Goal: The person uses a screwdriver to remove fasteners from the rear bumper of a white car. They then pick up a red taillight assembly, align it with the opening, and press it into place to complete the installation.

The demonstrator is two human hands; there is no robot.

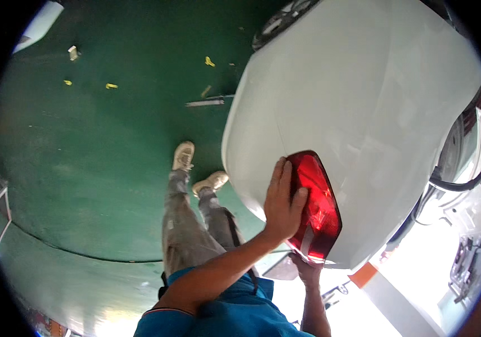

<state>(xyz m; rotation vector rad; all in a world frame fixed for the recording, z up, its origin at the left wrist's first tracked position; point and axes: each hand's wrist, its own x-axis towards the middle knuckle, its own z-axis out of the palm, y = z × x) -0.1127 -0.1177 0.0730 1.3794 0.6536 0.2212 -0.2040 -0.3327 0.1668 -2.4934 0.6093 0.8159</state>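
Observation:
A red tail light (318, 205) sits at the rear corner of a white car body (358, 101). My left hand (282, 205) lies along its left edge, fingers stretched out and together, the thumb apart over the red lens. Below, my right hand (307, 271) is at the lower end of the same light. Most of its fingers are hidden behind the light and the body edge, so its grip does not show.
The green floor (111, 146) carries several small yellow scraps (209, 61), a long thin metal piece (205, 103) and a dark cable (83, 254). A car wheel (285, 21) shows at the top. Open bodywork (468, 185) stands at the right.

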